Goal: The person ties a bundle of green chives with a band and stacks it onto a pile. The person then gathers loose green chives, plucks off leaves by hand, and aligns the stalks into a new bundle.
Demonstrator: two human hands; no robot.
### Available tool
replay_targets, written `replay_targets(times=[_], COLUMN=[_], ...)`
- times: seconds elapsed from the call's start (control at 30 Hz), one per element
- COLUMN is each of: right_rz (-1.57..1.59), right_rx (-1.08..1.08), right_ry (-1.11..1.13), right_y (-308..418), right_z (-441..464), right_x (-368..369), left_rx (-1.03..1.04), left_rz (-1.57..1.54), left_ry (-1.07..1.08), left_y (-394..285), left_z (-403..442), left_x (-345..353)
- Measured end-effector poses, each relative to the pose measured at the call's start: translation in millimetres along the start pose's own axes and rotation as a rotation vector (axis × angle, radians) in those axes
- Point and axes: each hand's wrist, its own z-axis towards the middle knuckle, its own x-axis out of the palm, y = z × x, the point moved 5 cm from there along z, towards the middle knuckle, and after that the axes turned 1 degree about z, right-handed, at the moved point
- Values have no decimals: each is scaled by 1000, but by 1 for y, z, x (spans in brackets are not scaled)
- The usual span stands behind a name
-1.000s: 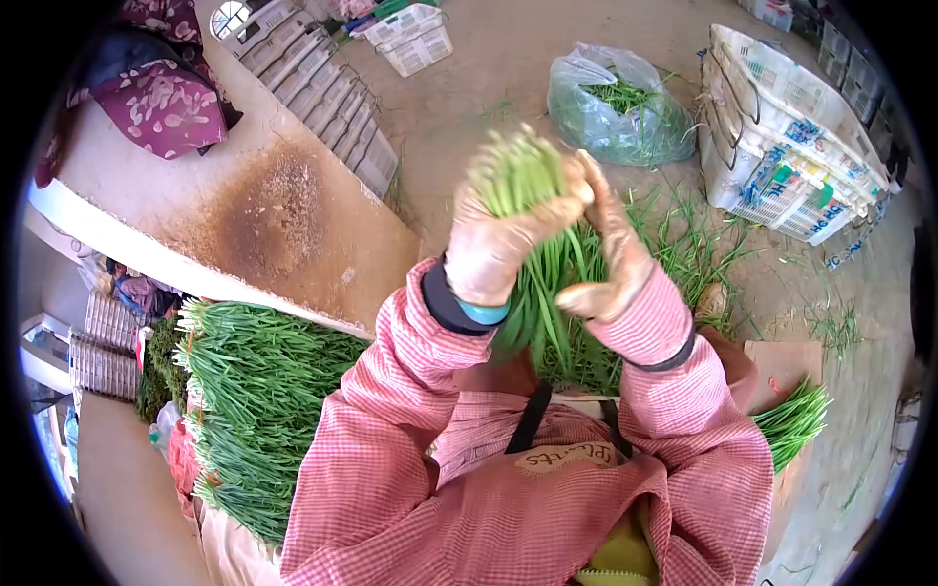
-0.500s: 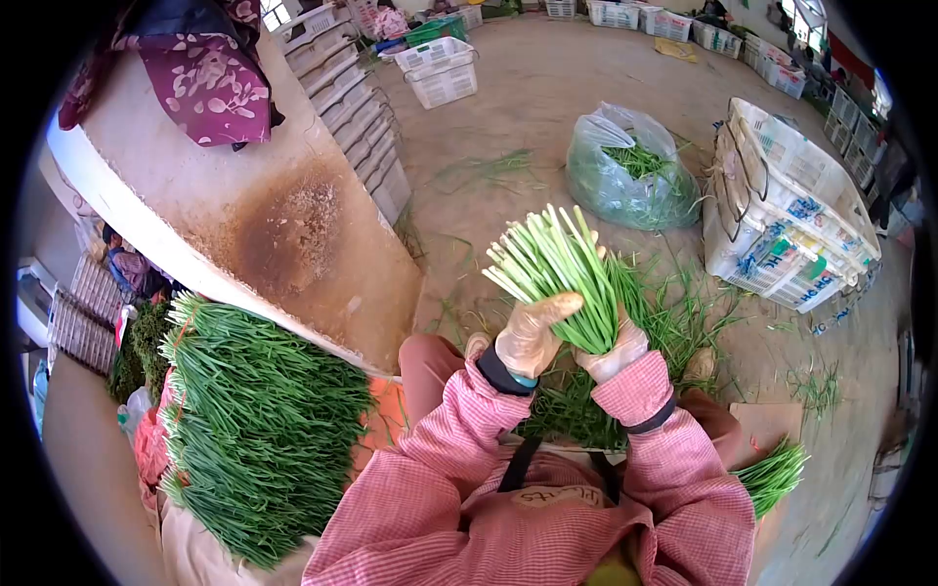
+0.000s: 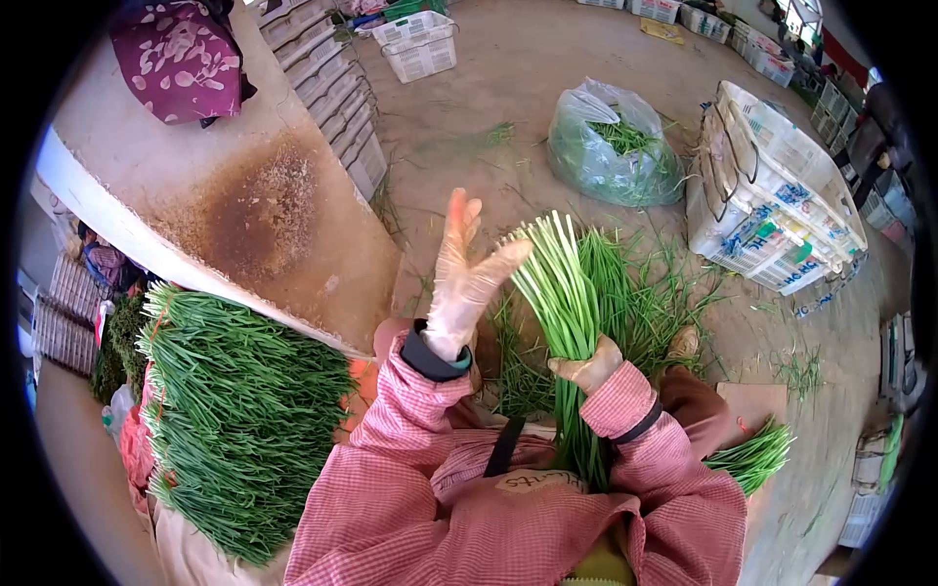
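Observation:
A bunch of garlic chives stands nearly upright before me, pale cut ends up and green leaves hanging to my lap. Around its middle, the gloved fingers of my right hand are wrapped. My left hand, also in a thin glove, is raised just left of the pale ends, with thumb spread from the fingers and nothing held. Loose green leaves lie on the ground behind the bunch. To my left rises a big stack of chive bundles. A smaller bundle lies at my right side.
A stained slab leans at the left, beside stacked crates. Ahead sits a clear plastic bag with green scraps. White baskets are stacked at the right, and another white basket stands farther back.
My left hand has let go of the bunch and opened, moving left. The bunch has turned more upright and come lower, with my right hand gripping it around the middle.

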Motion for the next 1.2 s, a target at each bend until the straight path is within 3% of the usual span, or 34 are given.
replay_targets(times=[0.07, 0.1, 0.13, 0.17, 0.2, 0.27, 0.33, 0.47, 0.6, 0.67, 0.7, 0.8, 0.87, 0.9, 0.97, 1.1, 1.2], right_rz=[115, 163, 213, 221, 580, 934, 275, 142, 196, 39, 40, 226, 744, 747, 79, 297, 80], right_rx=[-20, 12, 46, 51, 164, 269, -59, 27, 65, 62, 62, 147, 326, 324, 46, 128, 67], right_ry=[12, 37, 57, 51, 49, 55, 63, -26, 38, 33, 33, 103, 141, 138, 75, 87, 53], right_y=[-14, -17, -22, -32, -47, -60, -21, -3, -2, -6, -13, -32, -21, -18, -5, -8, -9], right_z=[6, 9, 10, 14, 14, 13, 1, -11, -12, -13, -9, 2, -4, -9, -18, -20, -21], right_x=[4, 6, 8, 7, 6, 5, -6, -16, -18, -19, -19, -15, -13, -14, -22, -22, -27], left_rx=[80, -58, -63, 195, 454, 548, 647, 626, 541, 682, 653, 719, 616, 576, 519, 637, 669], left_rz=[212, -27, -23, 444, 904, 986, 878, 969, 1027, 1237, 1321, 1241, 1128, 1152, 1153, 1207, 1274], left_ry=[80, 58, 62, 53, 50, 15, 286, 258, 317, 234, 231, 166, 297, 382, 476, 551, 627], left_y=[21, 29, 28, 12, 0, -3, 9, 8, 8, 3, -2, -12, -2, 2, 11, 4, 9], left_z=[-10, -14, -14, -13, -17, -16, -13, -14, -12, -16, -17, -14, -9, -8, -6, -10, -9], left_x=[5, 8, 7, 6, 16, 20, 24, 29, 37, 44, 48, 59, 54, 54, 56, 64, 73])
